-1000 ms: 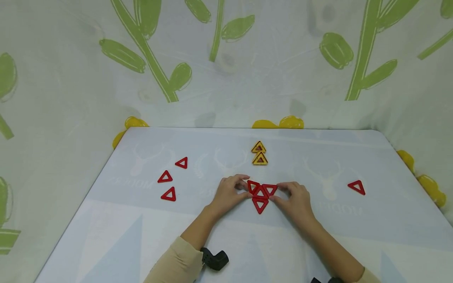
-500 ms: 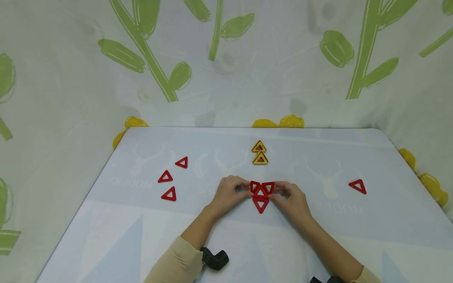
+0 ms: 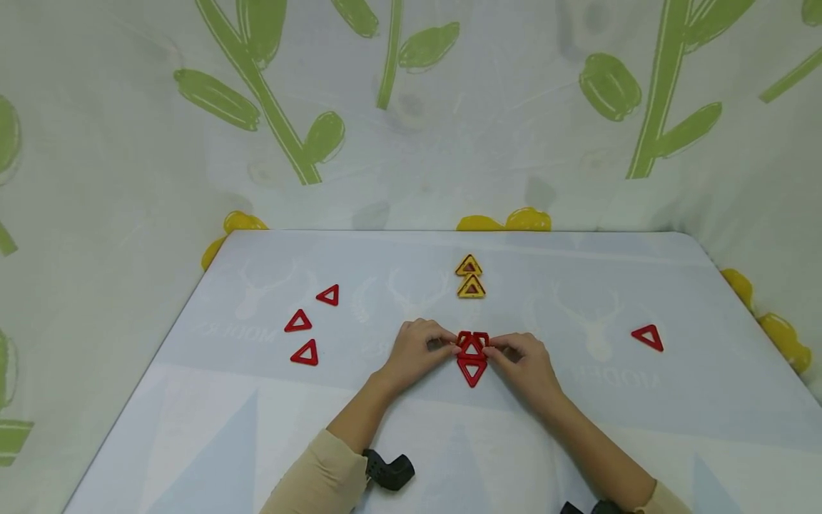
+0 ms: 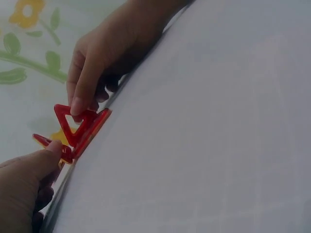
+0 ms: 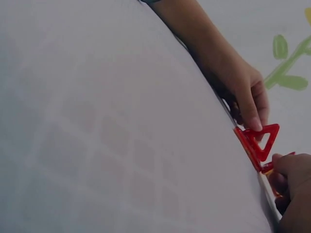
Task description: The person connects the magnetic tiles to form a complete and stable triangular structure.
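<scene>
Red triangular magnetic tiles with open centres lie joined in front of me. My left hand (image 3: 417, 351) pinches the left side tile (image 3: 461, 335) between thumb and fingers. On the other side, my right hand (image 3: 530, 364) pinches the right side tile (image 3: 484, 336) the same way. Both side tiles stand tilted up from the edges of the middle tile (image 3: 472, 356), their tops leaning toward each other. A lower tile (image 3: 472, 384) lies flat, pointing toward me. In the left wrist view a raised red tile (image 4: 61, 116) shows under the right thumb; fingers partly hide the others.
Two yellow triangular pieces (image 3: 472, 295) with red centres lie beyond the hands. Several loose red triangles (image 3: 298, 329) lie on the left, and another red triangle (image 3: 656, 343) on the right. The table (image 3: 578, 457) meets a leaf-patterned backdrop (image 3: 488, 143).
Both hands have moved closer together, the right one more. The two side tiles, flatter and spread outward before, have tipped up and inward. The loose triangles have stayed put.
</scene>
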Demonstrator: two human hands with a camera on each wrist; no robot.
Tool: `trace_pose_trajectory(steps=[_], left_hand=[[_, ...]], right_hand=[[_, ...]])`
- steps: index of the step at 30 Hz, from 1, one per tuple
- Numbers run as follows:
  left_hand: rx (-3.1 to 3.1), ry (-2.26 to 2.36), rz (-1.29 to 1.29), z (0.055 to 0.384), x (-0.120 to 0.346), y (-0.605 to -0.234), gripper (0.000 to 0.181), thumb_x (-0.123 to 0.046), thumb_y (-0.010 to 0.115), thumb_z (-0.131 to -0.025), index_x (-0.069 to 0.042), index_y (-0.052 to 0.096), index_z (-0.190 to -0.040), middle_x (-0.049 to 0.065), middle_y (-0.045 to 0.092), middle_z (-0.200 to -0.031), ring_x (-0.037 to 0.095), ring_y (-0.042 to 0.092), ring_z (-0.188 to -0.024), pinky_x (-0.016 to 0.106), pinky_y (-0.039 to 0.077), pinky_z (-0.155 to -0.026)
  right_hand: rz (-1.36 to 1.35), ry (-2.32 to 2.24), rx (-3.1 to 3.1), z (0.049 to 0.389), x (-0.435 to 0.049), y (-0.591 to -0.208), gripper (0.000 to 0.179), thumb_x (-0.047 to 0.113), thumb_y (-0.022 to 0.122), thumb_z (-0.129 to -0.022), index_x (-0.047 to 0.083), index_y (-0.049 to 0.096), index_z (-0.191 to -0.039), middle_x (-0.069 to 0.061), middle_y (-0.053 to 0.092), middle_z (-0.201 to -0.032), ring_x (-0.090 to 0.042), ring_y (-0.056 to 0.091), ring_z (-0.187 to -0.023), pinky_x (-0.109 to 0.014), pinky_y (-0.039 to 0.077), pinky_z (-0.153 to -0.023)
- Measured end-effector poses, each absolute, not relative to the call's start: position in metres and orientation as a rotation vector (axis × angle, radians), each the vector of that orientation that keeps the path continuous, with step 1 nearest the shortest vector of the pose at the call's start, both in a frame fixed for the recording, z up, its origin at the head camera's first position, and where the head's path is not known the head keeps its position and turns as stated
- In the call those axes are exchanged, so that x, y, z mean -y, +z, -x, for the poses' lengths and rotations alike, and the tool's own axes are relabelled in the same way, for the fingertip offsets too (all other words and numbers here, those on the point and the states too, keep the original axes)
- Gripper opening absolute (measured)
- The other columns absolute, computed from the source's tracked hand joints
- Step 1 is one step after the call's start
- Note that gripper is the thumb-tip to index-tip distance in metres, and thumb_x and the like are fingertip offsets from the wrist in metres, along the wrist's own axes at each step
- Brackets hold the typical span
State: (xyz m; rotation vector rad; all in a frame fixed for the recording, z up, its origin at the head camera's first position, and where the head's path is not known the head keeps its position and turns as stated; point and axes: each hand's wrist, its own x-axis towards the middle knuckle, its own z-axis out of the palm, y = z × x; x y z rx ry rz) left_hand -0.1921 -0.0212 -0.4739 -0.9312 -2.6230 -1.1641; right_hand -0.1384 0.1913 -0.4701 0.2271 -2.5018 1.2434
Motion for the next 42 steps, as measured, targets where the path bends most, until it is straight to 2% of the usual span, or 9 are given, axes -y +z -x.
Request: trace_pose_trajectory(steps=[11, 24, 31, 36, 39, 42], left_hand=[[2.548, -1.164, 1.032, 0.1912, 0.0196, -0.4734, 0.016, -0.027, 0.072, -0.082, -0.016, 0.075, -0.094, -0.005, 0.068, -0.085, 0.011, 0.054, -0.082, 0.029, 0.039, -0.078], [2.509, -1.18, 1.092, 0.1926, 0.0179, -0.4728, 0.014, -0.023, 0.073, -0.082, -0.014, 0.075, -0.093, -0.004, 0.068, -0.084, 0.011, 0.054, -0.081, 0.026, 0.042, -0.075], [2.509, -1.224, 1.002, 0.1943, 0.0181, -0.4763, 0.021, -0.018, 0.07, -0.085, -0.011, 0.072, -0.104, -0.001, 0.067, -0.091, 0.015, 0.055, -0.086, 0.03, 0.042, -0.077], [2.621, -1.043, 1.004, 0.1934, 0.0198, -0.4765, 0.032, -0.027, 0.066, -0.088, -0.016, 0.067, -0.117, 0.002, 0.062, -0.104, 0.019, 0.053, -0.095, 0.037, 0.039, -0.084], [2.665, -0.946, 1.055, 0.1938, 0.0213, -0.476, 0.036, -0.03, 0.063, -0.09, -0.018, 0.063, -0.124, 0.002, 0.059, -0.109, 0.019, 0.051, -0.098, 0.038, 0.038, -0.087], [2.708, -0.876, 1.115, 0.1941, 0.023, -0.4745, 0.04, -0.032, 0.06, -0.092, -0.021, 0.059, -0.13, 0.002, 0.056, -0.114, 0.02, 0.048, -0.102, 0.039, 0.036, -0.09]], right_hand=[[-0.299, 1.191, 2.471, 0.137, -0.1887, -0.4725, 0.016, 0.006, 0.079, -0.073, 0.008, 0.073, -0.087, 0.004, 0.064, -0.075, -0.007, 0.046, -0.072, -0.023, 0.042, -0.061], [-0.431, 1.12, 2.373, 0.1379, -0.1875, -0.4754, 0.019, 0.004, 0.082, -0.068, 0.008, 0.074, -0.085, 0.005, 0.065, -0.072, -0.009, 0.046, -0.071, -0.019, 0.039, -0.059], [-0.409, 1.076, 2.427, 0.1384, -0.1883, -0.4773, 0.024, 0.006, 0.083, -0.067, 0.007, 0.074, -0.089, 0.004, 0.065, -0.075, -0.011, 0.046, -0.075, -0.021, 0.038, -0.062], [-0.371, 1.087, 2.496, 0.1378, -0.1892, -0.4764, 0.024, 0.009, 0.081, -0.072, 0.007, 0.075, -0.095, 0.003, 0.066, -0.083, -0.012, 0.047, -0.082, -0.026, 0.041, -0.066], [-0.433, 1.062, 2.527, 0.1375, -0.1912, -0.4763, 0.033, 0.015, 0.083, -0.069, 0.006, 0.074, -0.099, 0.0, 0.065, -0.089, -0.015, 0.048, -0.087, -0.029, 0.042, -0.07], [-0.506, 1.001, 2.596, 0.1368, -0.1945, -0.4758, 0.049, 0.025, 0.087, -0.064, 0.007, 0.071, -0.107, -0.003, 0.062, -0.098, -0.018, 0.047, -0.094, -0.034, 0.043, -0.075]])
